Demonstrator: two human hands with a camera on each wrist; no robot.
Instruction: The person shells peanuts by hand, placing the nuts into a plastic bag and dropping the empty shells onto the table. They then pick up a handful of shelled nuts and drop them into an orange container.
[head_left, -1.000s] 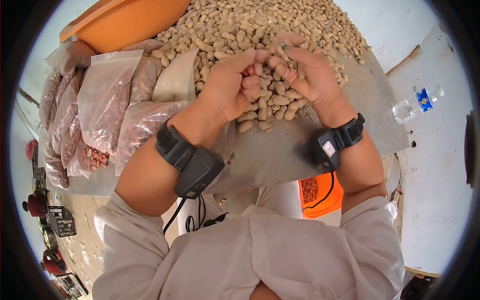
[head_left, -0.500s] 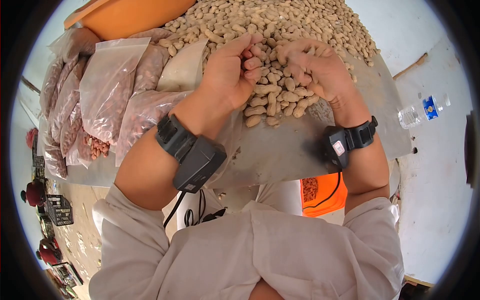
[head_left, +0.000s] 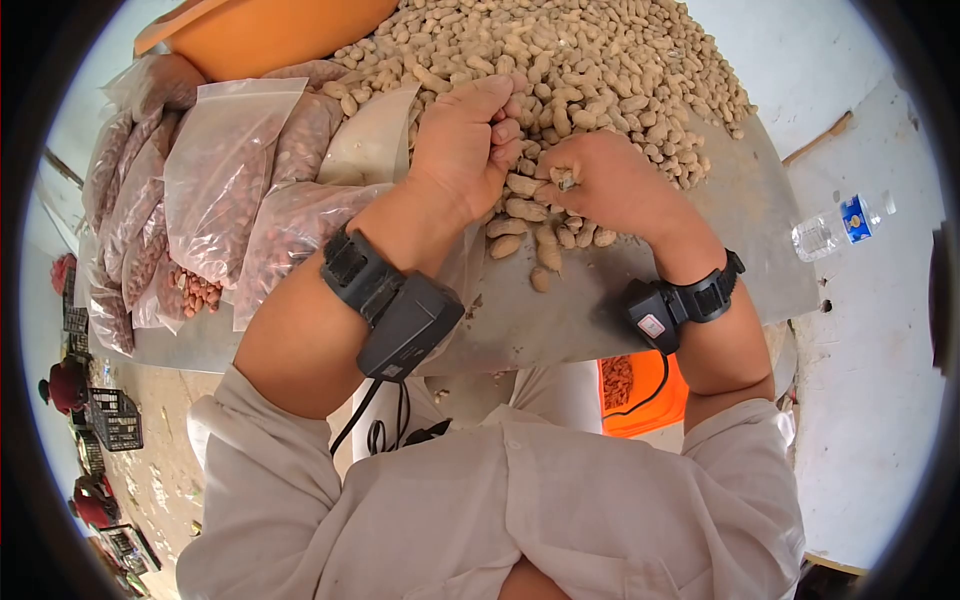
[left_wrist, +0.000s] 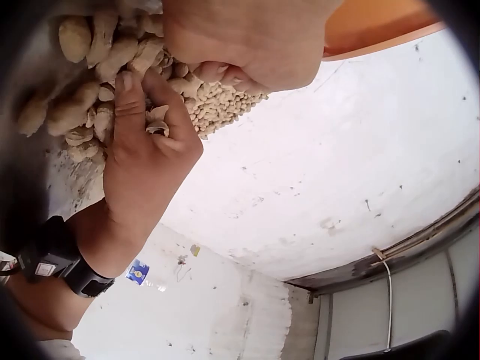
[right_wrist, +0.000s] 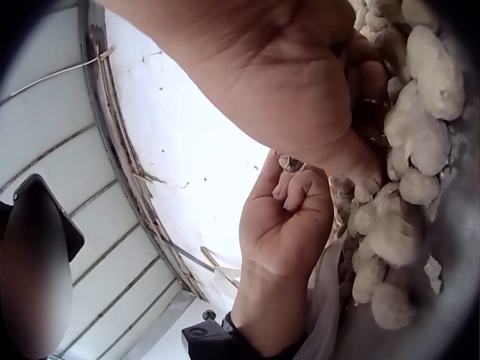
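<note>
Unshelled peanuts form a big pile on the metal tabletop. My right hand is low over the pile's front edge, thumb and forefinger reaching down to the peanuts. In its curled fingers it holds a broken peanut shell, pale and hollow. My left hand hovers just to the left, palm turned inward and fingers curled. A bit of reddish colour shows inside that curl, and the fingers hide most of what they hold. In the right wrist view the left hand appears beyond the right.
Clear bags of reddish shelled peanuts crowd the left side, near a few loose kernels. An orange basin stands behind them. A water bottle lies at right. Below the table edge is an orange container.
A second ago both hands met at a peanut, with a red kernel showing in the left. The right hand has since parted and dropped toward the front peanuts; the left stays nearly in place.
</note>
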